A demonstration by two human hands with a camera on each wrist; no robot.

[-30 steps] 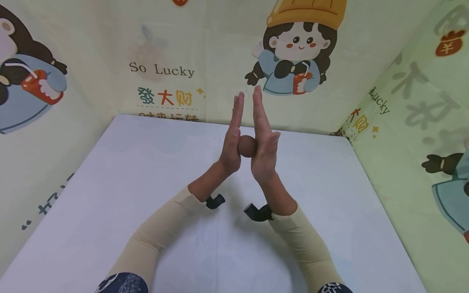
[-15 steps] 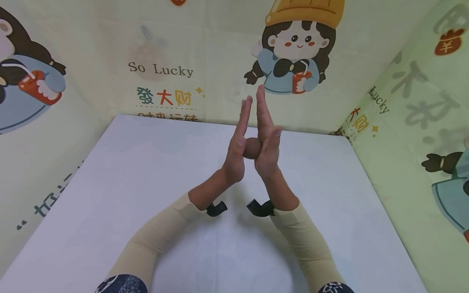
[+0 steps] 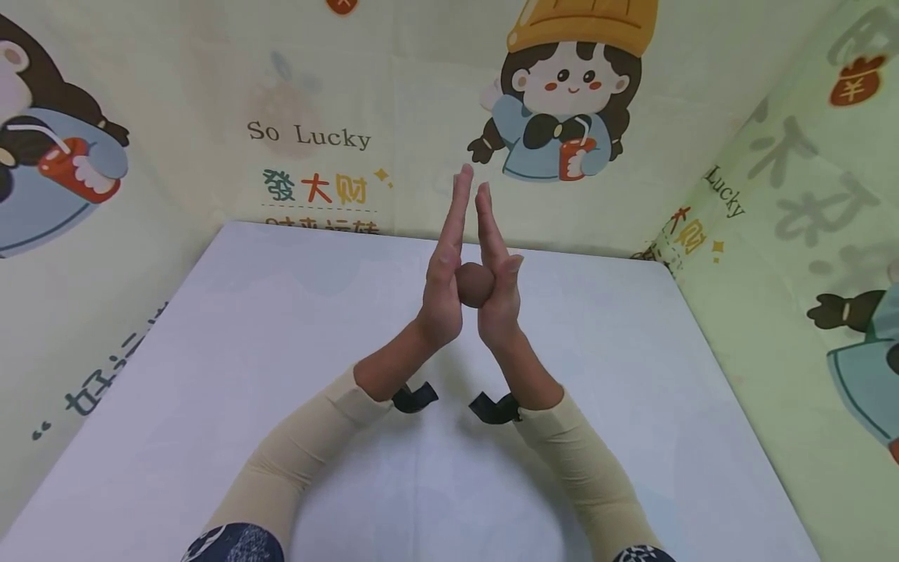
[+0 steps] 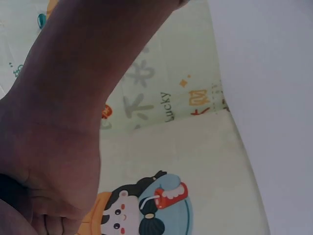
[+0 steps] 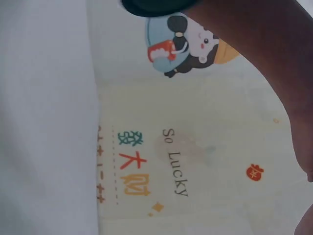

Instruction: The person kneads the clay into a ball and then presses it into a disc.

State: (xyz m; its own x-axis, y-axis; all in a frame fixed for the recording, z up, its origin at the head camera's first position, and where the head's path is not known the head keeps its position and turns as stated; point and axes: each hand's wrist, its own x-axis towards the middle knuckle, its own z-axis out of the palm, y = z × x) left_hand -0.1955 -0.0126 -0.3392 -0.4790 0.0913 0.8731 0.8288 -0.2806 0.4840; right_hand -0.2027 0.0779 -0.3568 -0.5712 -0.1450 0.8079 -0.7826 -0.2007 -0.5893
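Note:
A smooth brown ball (image 3: 475,285), like clay or dough, sits between my two palms above the white table (image 3: 337,304). My left hand (image 3: 444,285) presses its left side, fingers straight and pointing up and away. Against the right side lies my right hand (image 3: 500,289), its fingers also straight and the thumb sticking up. The left fingertips reach a little farther forward than the right ones. In the left wrist view, the ball (image 4: 13,196) shows as a dark round patch at the left edge. The right wrist view leaves the ball out.
Light curtains with cartoon prints, including a girl in an orange hat (image 3: 572,86), stand behind the table and along its sides. Black curved camera mounts (image 3: 416,397) jut inward from both wrists. Beige sleeves (image 3: 309,429) cover the forearms.
The palms have shifted against each other around the ball: over the last half second my left hand slid forward and my right hand drew back. The ball moved slightly left.

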